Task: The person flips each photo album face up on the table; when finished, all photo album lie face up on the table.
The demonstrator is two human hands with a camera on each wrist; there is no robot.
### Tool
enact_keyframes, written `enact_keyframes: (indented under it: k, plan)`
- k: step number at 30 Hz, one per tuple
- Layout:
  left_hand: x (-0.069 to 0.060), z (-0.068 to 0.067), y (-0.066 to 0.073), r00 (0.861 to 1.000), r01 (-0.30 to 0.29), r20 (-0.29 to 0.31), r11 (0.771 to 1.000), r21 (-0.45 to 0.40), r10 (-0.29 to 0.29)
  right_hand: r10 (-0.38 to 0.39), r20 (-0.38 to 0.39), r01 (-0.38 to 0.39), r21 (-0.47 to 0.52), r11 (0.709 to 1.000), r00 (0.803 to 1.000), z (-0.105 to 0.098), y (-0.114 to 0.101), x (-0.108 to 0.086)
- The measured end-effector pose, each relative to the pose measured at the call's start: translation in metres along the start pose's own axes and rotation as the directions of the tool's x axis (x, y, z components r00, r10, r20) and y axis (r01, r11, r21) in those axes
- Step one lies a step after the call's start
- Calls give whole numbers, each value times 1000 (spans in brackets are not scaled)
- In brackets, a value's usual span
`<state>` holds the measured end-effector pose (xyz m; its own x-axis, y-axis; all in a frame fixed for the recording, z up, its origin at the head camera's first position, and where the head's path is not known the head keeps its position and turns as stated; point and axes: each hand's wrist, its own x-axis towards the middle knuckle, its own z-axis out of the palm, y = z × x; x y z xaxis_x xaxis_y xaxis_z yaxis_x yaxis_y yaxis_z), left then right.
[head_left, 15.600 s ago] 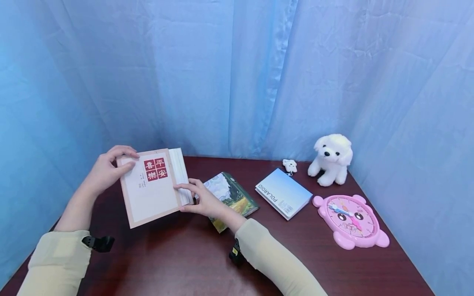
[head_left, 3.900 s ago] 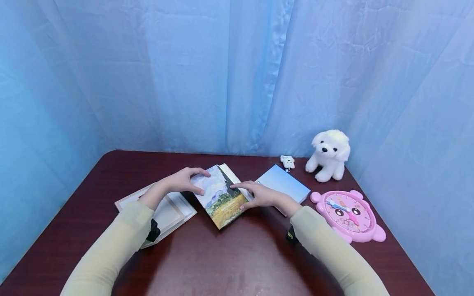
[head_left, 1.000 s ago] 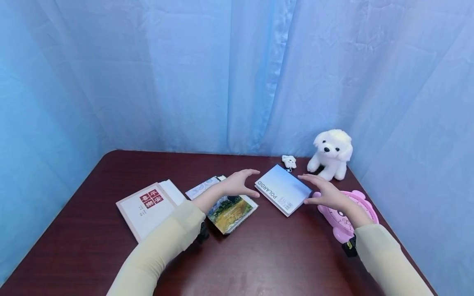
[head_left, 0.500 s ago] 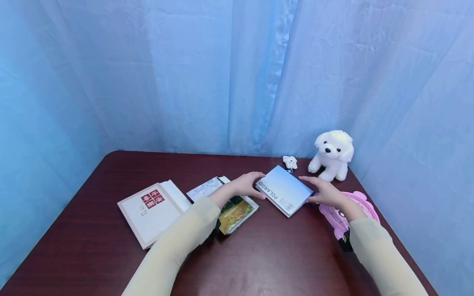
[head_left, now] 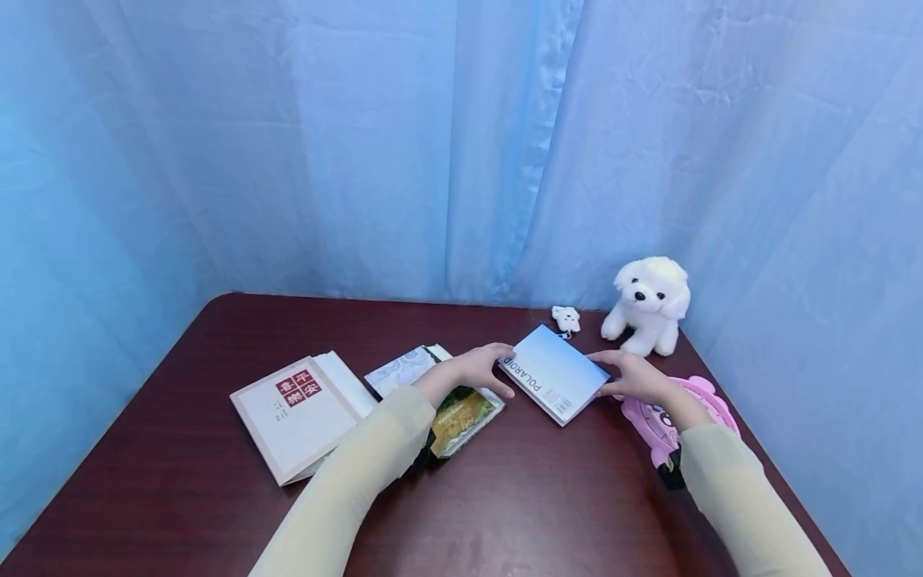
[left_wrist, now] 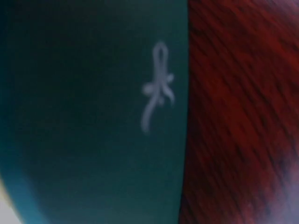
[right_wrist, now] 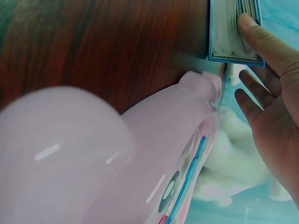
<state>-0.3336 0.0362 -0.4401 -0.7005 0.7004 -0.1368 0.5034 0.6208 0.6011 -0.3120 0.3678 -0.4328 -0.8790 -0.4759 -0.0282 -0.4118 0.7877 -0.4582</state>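
Note:
A blue-and-white photo album point(head_left: 554, 373) marked POLAROID lies on the table between my two hands. My right hand point(head_left: 638, 377) is at its right corner; in the right wrist view the thumb point(right_wrist: 266, 39) presses the page edges, the index finger passes behind the cover, and other fingers spread. My left hand point(head_left: 472, 370) is at the album's left side, its fingertips at the edge and its thumb apart from it. Beneath the left forearm is a painted-landscape book point(head_left: 461, 421); its dark green side point(left_wrist: 93, 116) fills much of the left wrist view.
A cream book point(head_left: 296, 425) with red characters lies left. A small white dog keychain point(head_left: 566, 319) and white plush dog point(head_left: 649, 304) are behind. The pink toy clock point(head_left: 652, 425) sits under the right forearm, large in the right wrist view. Blue curtains point(head_left: 360, 160) border the dark table point(head_left: 505, 513).
Earlier the hands held the cream book, then the painted book; both now lie on the table. Over the last second, the hands have closed in on the photo album's sides; it has barely moved.

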Motion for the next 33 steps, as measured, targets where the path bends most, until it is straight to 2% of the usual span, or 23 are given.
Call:
enact_keyframes:
  k: [8, 13, 18, 25, 29, 33]
  plan:
    - [-2, 0, 1, 1000, 5, 27, 1000, -4, -5, 5, -3, -5, -16, 1000, 1000, -4, -6, -4]
    - [-2, -1, 1, 999, 21, 27, 999, -38, -20, -6, -10, 6, -17, 1000, 1000, -12, -14, -7]
    - [-4, -2, 0, 1000, 8, 17, 997, -80, -7, -20, -30, 20, 4, 1000, 999, -17, -21, -8]
    - [-5, -2, -1, 999, -17, -46, 986, -167, 9, -36, -67, 42, 84, 996, 997, -18, -30, -10]
    - [-5, -4, 1, 995, -46, -96, 983, -179, 29, -95, -108, 107, 110, 988, 990, -19, -34, -6]
    - [-5, -6, 1, 992, -71, -113, 983, -169, 52, -148, -136, 165, 117, 979, 980, -20, -42, -2]
